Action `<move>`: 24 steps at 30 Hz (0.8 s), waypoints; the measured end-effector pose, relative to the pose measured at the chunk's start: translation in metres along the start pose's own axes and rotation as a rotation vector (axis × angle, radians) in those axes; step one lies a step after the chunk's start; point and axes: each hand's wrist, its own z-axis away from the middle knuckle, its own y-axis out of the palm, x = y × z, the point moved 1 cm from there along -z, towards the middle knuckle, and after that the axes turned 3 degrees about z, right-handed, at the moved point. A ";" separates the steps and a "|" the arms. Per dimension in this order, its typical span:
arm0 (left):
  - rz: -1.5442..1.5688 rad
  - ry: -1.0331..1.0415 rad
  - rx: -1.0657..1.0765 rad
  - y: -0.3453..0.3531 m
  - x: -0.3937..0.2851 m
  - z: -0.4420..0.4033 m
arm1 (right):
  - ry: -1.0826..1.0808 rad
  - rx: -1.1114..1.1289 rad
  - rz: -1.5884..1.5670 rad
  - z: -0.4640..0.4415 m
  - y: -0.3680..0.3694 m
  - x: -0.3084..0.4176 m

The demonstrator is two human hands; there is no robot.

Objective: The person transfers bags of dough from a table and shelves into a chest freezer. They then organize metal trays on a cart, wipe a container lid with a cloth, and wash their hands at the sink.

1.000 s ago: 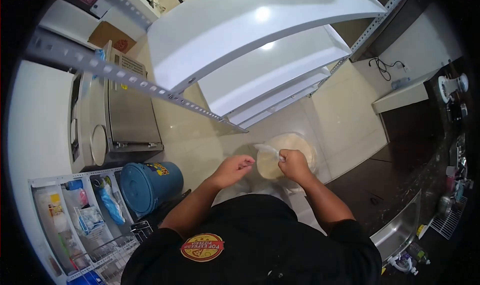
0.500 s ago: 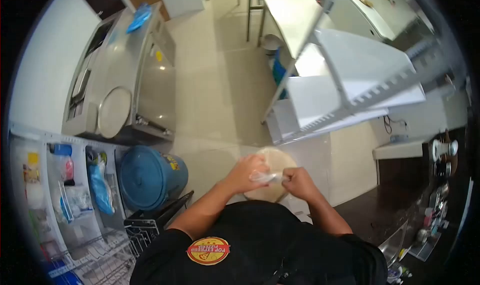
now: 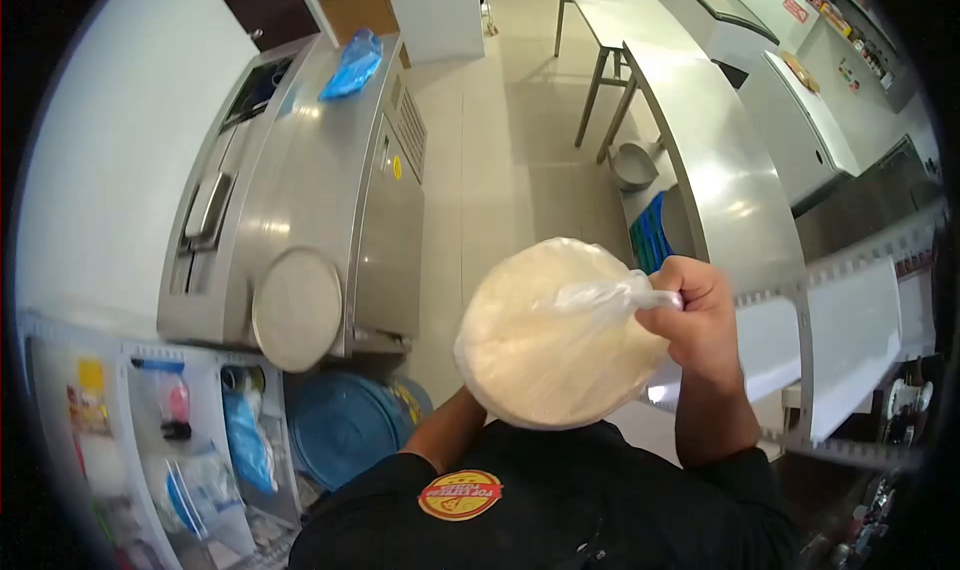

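floor passage (image 3: pixel 488 165) between steel counter (image 3: pixel 310 185) and metal table (image 3: pixel 722 160), bagged rounds (image 3: pixel 560 350) in front

cream disc (image 3: pixel 550 360), black shirt (image 3: pixel 650 510), red-and-yellow badge (image 3: pixel 460 495), blue bin (image 3: pixel 345 430), silvery table (image 3: pixel 735 155)

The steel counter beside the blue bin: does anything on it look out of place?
The round plate looks slightly odd: it sits at the near end of the steel counter and seems to overhang the edge.

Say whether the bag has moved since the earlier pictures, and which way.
Yes: the bag has come up toward the camera. Against the bin, whose size in view has changed little, it looks far larger than before.
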 end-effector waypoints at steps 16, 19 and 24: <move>0.316 0.145 0.252 0.008 -0.438 -0.296 | -0.523 0.693 0.784 -0.522 -0.049 -0.035; 0.379 0.111 0.316 0.035 -0.540 -0.378 | -0.472 0.539 0.696 -0.622 -0.070 -0.042; 0.450 0.143 0.459 0.086 -0.682 -0.491 | -0.507 0.352 0.474 -0.783 -0.138 -0.051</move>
